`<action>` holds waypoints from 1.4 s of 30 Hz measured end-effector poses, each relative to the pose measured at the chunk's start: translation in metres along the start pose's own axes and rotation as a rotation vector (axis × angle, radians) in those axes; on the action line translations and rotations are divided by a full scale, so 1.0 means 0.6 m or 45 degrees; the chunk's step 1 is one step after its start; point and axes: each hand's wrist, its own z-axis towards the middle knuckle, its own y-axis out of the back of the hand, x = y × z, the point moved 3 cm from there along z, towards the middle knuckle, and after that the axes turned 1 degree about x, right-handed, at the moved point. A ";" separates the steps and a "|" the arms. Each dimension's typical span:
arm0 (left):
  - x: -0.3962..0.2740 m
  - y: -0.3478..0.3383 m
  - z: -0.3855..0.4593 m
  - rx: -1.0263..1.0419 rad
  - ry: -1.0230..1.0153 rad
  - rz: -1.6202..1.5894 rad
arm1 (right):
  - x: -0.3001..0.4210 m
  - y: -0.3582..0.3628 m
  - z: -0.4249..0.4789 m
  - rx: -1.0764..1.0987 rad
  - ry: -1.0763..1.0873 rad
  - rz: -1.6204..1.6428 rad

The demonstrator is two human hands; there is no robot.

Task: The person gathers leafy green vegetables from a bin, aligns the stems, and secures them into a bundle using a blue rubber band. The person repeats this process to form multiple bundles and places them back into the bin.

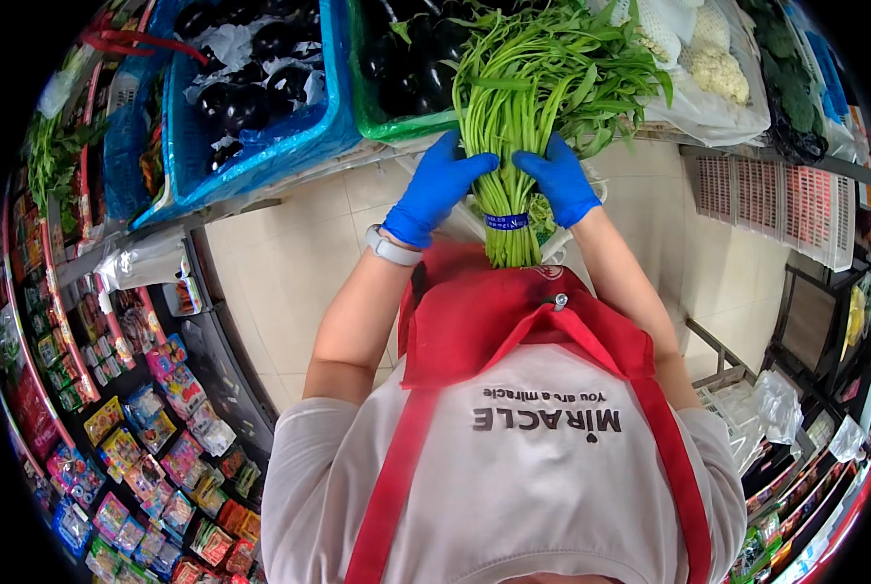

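Observation:
A large bunch of long-stemmed leafy greens [512, 131] lies with its stem ends toward my red apron and its leaves spread away over the produce display. A blue printed band [506, 221] circles the stems near their cut ends. My left hand [442, 186], in a blue glove, holds the left side of the stems above the band, thumb on top. Also gloved in blue, my right hand [561, 179] grips the right side, its thumb laid over the stems. The fingers under the bunch are hidden on both sides.
Ahead stand a blue-lined crate [339, 80] and a green-lined crate [388, 130], both with eggplants. Cauliflower [716, 73] in netting lies at the right, near a pink and white plastic crate [771, 204]. Below the bunch is a white basket [599, 191]. Packaged goods hang on the left.

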 end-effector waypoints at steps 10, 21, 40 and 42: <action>-0.010 -0.004 -0.003 0.014 0.080 -0.118 | -0.024 0.029 -0.004 -0.150 0.135 0.140; -0.014 -0.020 0.000 -0.011 -0.032 0.181 | 0.068 0.012 -0.045 -0.417 0.752 -0.979; 0.002 -0.035 0.008 -0.013 -0.187 0.141 | -0.005 0.017 -0.011 -0.192 0.359 -0.056; 0.005 -0.026 0.012 -0.057 -0.170 0.236 | 0.014 0.017 -0.021 -0.183 0.272 -0.049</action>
